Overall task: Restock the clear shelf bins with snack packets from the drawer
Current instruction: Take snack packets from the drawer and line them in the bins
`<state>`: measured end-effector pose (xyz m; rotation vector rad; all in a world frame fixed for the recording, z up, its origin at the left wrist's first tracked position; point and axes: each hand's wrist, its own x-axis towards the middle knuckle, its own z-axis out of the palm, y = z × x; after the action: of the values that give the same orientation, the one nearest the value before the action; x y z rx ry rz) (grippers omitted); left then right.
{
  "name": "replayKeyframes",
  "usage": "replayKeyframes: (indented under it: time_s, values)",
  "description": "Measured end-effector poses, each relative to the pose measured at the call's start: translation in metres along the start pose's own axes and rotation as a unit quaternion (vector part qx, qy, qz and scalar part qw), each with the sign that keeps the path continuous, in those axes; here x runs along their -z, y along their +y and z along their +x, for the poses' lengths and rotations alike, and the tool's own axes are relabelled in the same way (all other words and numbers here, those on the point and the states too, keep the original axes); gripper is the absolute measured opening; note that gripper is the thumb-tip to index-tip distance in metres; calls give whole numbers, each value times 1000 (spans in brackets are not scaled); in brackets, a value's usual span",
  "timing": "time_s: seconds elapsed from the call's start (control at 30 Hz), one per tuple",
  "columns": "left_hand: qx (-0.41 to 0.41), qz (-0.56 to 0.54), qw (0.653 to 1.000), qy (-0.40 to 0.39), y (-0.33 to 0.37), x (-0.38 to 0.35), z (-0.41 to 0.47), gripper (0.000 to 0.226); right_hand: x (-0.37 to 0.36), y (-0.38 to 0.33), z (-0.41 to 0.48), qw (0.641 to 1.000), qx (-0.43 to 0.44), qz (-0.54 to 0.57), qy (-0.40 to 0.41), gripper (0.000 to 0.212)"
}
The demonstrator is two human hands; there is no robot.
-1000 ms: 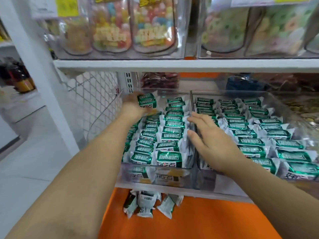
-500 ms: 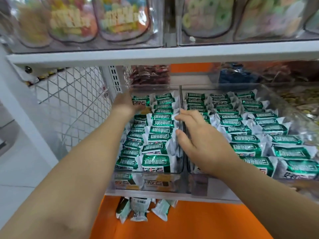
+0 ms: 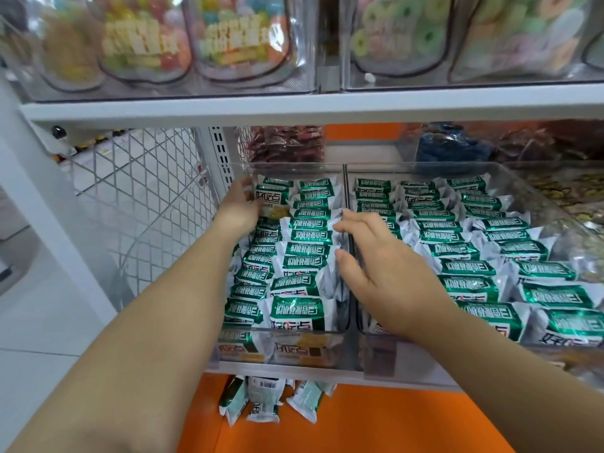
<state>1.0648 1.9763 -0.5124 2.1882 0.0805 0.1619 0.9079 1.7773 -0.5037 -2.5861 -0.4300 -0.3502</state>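
Your left hand [image 3: 240, 207] is at the far left corner of the left clear bin [image 3: 281, 331], its fingers curled on a green snack packet [image 3: 269, 196]. Your right hand [image 3: 382, 273] rests on the wall between both full bins, fingers spread and holding nothing. More packets [image 3: 264, 400] lie below.

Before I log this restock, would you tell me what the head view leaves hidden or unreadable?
- Left hand: its fingertips are behind a green packet at the back of the left clear bin; the grip is unclear.
- Right hand: it covers the front-left packets of the right bin.
- Packets below the shelf: their tops are hidden by the shelf edge.
- Top-shelf candy pouches: blurred and cut off by the top edge.
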Motion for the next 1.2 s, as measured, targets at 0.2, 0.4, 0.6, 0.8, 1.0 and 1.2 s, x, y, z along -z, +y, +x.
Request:
replayKeyframes:
  time_s: [0.2, 0.4, 0.6, 0.8, 1.0, 1.2]
  values:
    - [-30, 90, 995, -35, -1, -8, 2, 52, 1, 0, -1, 1000, 0, -2, -3, 44]
    - [-56, 102, 993, 0, -8, -14, 7, 83, 0, 0, -1, 1000, 1, -2, -5, 44]
    - [-127, 170, 977, -5, -12, -17, 10, 53, 0, 0, 0, 1000, 7, -3, -1, 57]
    - [-101, 326, 939, -27, -4, -8, 1, 75, 1, -3, 0, 1000, -5, -12, -4, 43]
    - [-191, 272, 942, 44, 17, 28, -64, 45, 12, -14, 1, 998, -24, -50, -33, 48]
    - [-299, 183, 926, 140, -5, 71, -168, 26, 21, -40, -27, 998, -9, -65, 14, 51]
